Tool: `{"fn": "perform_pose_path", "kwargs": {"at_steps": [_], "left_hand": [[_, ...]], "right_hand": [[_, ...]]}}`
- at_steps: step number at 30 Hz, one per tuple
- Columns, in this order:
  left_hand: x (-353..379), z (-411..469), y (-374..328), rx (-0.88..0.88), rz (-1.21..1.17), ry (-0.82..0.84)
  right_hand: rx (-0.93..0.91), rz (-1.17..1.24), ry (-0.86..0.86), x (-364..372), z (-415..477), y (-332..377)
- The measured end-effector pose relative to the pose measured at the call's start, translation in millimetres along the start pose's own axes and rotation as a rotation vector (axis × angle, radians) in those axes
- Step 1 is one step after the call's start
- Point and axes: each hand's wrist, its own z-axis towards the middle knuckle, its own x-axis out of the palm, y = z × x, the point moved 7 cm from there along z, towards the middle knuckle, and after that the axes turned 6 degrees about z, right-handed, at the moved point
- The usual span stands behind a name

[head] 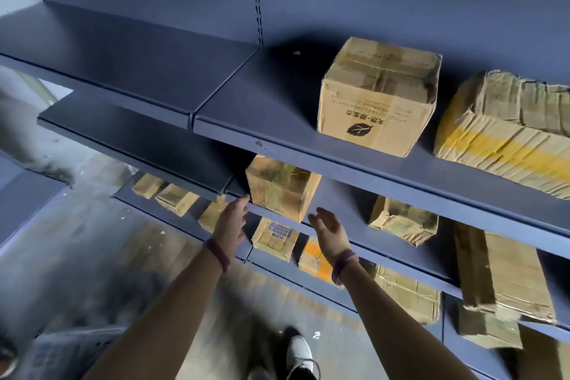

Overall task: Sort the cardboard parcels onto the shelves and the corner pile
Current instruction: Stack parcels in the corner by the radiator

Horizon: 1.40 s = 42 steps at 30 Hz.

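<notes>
A taped cardboard parcel [282, 188] stands at the front edge of the second blue shelf [354, 244], partly under the shelf above. My left hand [231, 219] is open just left of it, fingertips near its lower left corner. My right hand [328, 231] is open just below and right of it, palm turned toward the parcel. Neither hand holds anything. On the upper shelf [262, 108] sit a box with a leaf print [376, 99] and a crumpled parcel with yellow tape [505, 136].
More parcels lie on the lower shelves: a crushed one [404, 220], a long flat one [499, 274], small ones [274, 237] and several at the left [175, 197]. Grey concrete floor [108, 256] lies below, with my shoe [299, 355] on it.
</notes>
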Motion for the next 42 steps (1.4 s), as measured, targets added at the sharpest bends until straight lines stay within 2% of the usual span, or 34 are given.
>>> {"fn": "perform_pose_path", "kwargs": {"at_steps": [7, 12, 18, 21, 24, 29, 32, 35, 42], "left_hand": [[-10, 43, -7, -0.039, -0.047, -0.030], [-5, 76, -14, -0.024, -0.070, 0.041], [10, 125, -15, 0.053, 0.158, 0.165], [13, 121, -17, 0.041, 0.216, 0.229], [7, 115, -15, 0.050, 0.247, 0.299], [-22, 125, 1, 0.176, 0.309, 0.321], [-40, 94, -9, 0.209, 0.348, 0.382], [-47, 64, -19, 0.241, 0.288, 0.445], [-62, 15, -29, 0.401, 0.274, 0.434]], "right_hand": [[0.092, 0.022, 0.010, 9, 40, -21], [0.142, -0.038, 0.017, 16, 57, -27], [0.157, -0.126, 0.030, 33, 66, -18], [0.046, -0.095, 0.007, 58, 73, -24], [-0.028, -0.026, -0.049, 74, 81, -46], [-0.087, -0.016, -0.211, 85, 39, -30], [-0.088, 0.030, -0.300, 88, 10, -24], [-0.124, 0.070, -0.392, 87, -19, -11], [-0.243, 0.099, -0.474, 85, -65, 17]]}}
